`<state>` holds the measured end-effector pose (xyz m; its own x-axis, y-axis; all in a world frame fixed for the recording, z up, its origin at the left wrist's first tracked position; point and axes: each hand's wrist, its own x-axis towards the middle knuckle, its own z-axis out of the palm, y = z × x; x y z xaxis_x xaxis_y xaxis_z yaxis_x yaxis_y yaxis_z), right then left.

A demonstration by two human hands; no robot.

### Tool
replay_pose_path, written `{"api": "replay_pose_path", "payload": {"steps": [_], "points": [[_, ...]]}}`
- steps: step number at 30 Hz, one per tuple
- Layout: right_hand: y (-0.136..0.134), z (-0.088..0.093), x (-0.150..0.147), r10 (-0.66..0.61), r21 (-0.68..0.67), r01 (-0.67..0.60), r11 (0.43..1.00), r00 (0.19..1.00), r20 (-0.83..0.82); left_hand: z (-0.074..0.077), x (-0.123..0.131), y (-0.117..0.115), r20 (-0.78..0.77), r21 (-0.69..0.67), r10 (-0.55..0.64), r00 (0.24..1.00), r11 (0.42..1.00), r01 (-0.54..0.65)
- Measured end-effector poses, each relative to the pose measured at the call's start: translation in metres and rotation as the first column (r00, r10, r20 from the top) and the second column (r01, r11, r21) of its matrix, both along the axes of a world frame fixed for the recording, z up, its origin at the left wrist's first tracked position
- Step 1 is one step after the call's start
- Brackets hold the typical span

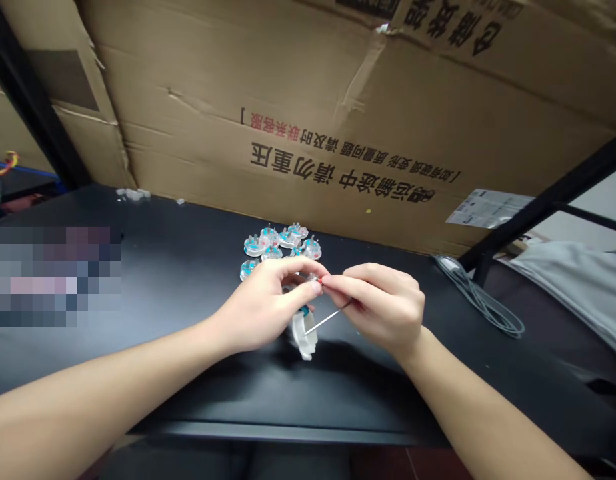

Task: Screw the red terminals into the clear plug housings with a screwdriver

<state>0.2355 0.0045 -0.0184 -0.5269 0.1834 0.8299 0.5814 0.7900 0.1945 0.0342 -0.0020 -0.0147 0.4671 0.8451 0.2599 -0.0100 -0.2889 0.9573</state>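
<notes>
Over the middle of a black table (178, 280), my left hand (268, 300) is closed around a small clear plastic part (305, 335) with teal inside; its white lower end sticks out below my fingers. My right hand (383, 303) pinches a thin metal pin (324, 321) with a red tip against that part. The fingertips of both hands meet at the red tip. Just behind my hands lies a cluster of several similar round clear parts (281, 243) with teal and red insides and small pins standing up.
A large flattened cardboard box (338, 120) with printed characters leans along the back of the table. A coiled grey cable (481, 297) lies at the right, beside a black frame bar (548, 207) and grey cloth (583, 280). Small white bits (133, 194) lie at the back left.
</notes>
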Motion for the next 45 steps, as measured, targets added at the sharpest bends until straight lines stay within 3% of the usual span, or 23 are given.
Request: {"api": "replay_pose_path", "payload": {"steps": [10,14,17,20,29,45], "points": [[-0.003,0.004,-0.007,-0.016,-0.022,0.015,1.0,0.999,-0.028,0.001,-0.001,-0.002,0.001,-0.002,-0.006,1.0,1.0,0.006],[-0.004,0.004,-0.007,-0.001,-0.069,-0.006,0.998,0.996,-0.091,0.002,0.0,-0.002,0.116,-0.152,0.011,0.993,0.988,0.007],[-0.006,0.003,-0.007,0.011,-0.114,-0.025,0.993,0.993,-0.117,0.001,0.001,0.0,0.211,-0.306,0.012,0.977,0.95,0.055],[-0.007,0.003,-0.008,0.005,-0.122,-0.021,0.992,0.992,-0.127,0.0,0.001,0.002,0.254,-0.374,0.004,0.967,0.923,0.094],[-0.007,0.004,-0.01,0.001,-0.089,-0.014,0.996,0.99,-0.144,-0.001,-0.001,0.001,0.31,-0.427,-0.014,0.95,0.891,0.152],[-0.007,0.004,-0.01,-0.053,-0.062,0.046,0.997,0.992,-0.111,-0.001,-0.001,0.0,0.294,-0.388,-0.022,0.956,0.911,0.14]]}}
